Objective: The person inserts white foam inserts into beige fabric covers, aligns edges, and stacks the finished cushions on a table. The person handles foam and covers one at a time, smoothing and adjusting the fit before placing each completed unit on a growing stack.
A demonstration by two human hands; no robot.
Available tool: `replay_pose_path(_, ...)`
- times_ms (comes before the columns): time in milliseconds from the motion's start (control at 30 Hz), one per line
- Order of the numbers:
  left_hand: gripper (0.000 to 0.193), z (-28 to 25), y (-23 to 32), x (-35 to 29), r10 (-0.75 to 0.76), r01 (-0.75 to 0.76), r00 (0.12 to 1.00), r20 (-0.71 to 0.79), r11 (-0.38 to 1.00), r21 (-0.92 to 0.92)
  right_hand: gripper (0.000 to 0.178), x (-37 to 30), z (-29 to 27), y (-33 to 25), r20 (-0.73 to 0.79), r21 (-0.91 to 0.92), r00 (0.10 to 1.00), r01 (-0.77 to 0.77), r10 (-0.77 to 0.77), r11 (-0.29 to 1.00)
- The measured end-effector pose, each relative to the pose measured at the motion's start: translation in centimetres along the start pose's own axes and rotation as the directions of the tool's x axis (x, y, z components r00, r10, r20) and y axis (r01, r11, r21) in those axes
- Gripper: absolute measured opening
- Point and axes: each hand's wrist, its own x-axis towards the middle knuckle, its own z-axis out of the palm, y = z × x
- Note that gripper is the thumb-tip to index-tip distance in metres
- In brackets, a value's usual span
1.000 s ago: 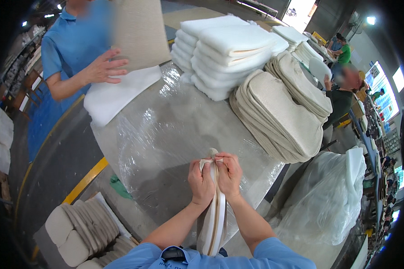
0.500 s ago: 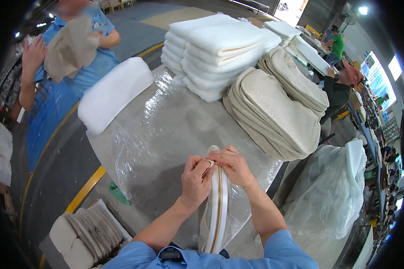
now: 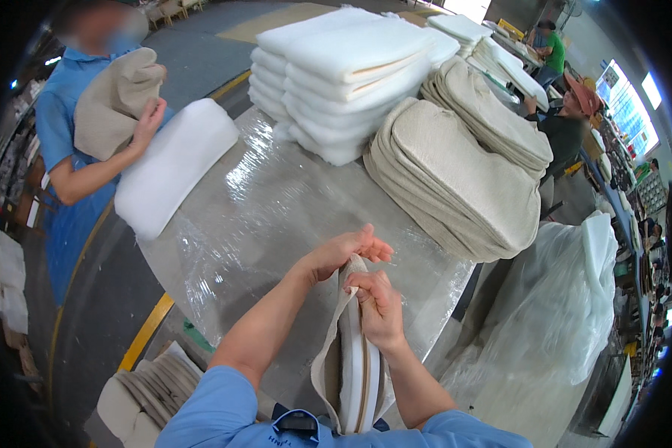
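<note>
Head view: one white cushion (image 3: pixel 351 373), one beige cover (image 3: pixel 323 366), right hand (image 3: pixel 378 308) and left hand (image 3: pixel 351 249) both at the far end!
Right's curled tight on the cover's edge; left's open, fingers stretched past the tip, contact hard to call. That cushion's on edge between the forearms, near side of the surface (image 3: pixel 287 205). Beyond, two heaps of beige covers (image 3: pixel 455 179), one loose white pad (image 3: pixel 175 164), one co-worker (image 3: pixel 56 123) holding one beige piece (image 3: pixel 112 104).
</note>
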Motion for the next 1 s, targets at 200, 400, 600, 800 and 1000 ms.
replay_pose_path(200,0.048,-0.2,-1.0,0.2,0.104,-0.114,0.992,0.069,0.982,0.152,0.02,-0.3,-0.1,0.6,0.023,0.023,1.0,0.015,-0.016,1.0)
replay_pose_path(400,0.033,1.1,1.1,-1.4,0.028,-0.023,1.0,-0.007,0.923,0.383,0.028,-0.4,-0.4,0.7,0.058,0.061,0.992,0.11,-0.113,0.992)
replay_pose_path(600,0.03,3.8,3.1,-2.9,-0.007,0.082,0.989,-0.145,0.851,0.519,0.014,-1.6,-1.3,-0.1,0.075,0.04,0.991,0.112,-0.114,0.993)
replay_pose_path(800,0.06,3.2,-2.4,-1.9,0.296,-0.294,0.904,-0.31,0.954,0.054,0.016,0.2,-1.5,0.7,0.103,-0.084,0.983,0.161,-0.152,0.983)
replay_pose_path(1000,0.082,3.0,-3.7,-1.4,0.264,-0.324,0.915,-0.304,0.932,-0.165,0.04,5.7,-5.7,4.9,0.061,0.514,0.97,-0.233,0.236,0.826)
